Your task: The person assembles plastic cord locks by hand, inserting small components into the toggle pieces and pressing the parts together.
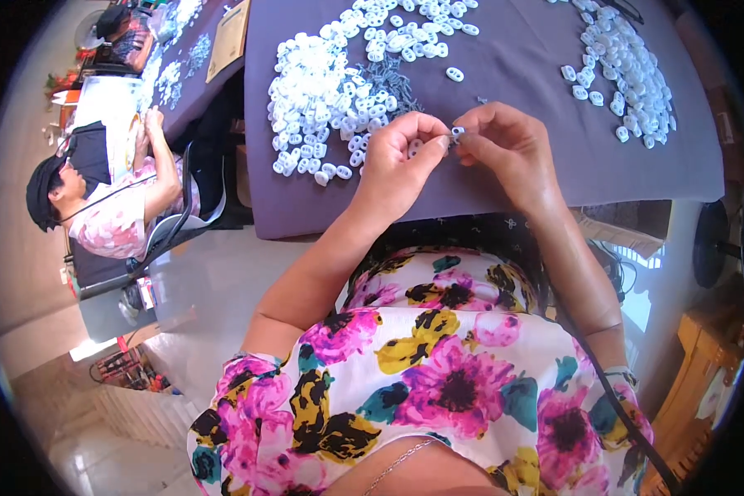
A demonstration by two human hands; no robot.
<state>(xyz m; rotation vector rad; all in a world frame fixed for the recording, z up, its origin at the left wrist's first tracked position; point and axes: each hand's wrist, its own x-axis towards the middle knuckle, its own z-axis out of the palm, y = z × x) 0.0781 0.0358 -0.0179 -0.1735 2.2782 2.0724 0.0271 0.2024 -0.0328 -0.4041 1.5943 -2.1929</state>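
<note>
The left fingers [417, 128] and right fingers [492, 149] meet above the near part of the surface [529, 62], with a small piece [458, 131] between their tips. A large heap [310, 83] of pieces spreads left of the fingers and beyond them; a pile of thin parts [393, 83] lies just past the left fingers, against its right side. One loose piece [454, 74] lies straight beyond the fingers. Well to their right rests another heap [632, 74]. Far left, a co-worker [120, 211] sits beside a second surface [194, 99].

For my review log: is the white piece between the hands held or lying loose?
Held: the white piece sits where the left hand and right hand meet, with both pinching at it.
</note>
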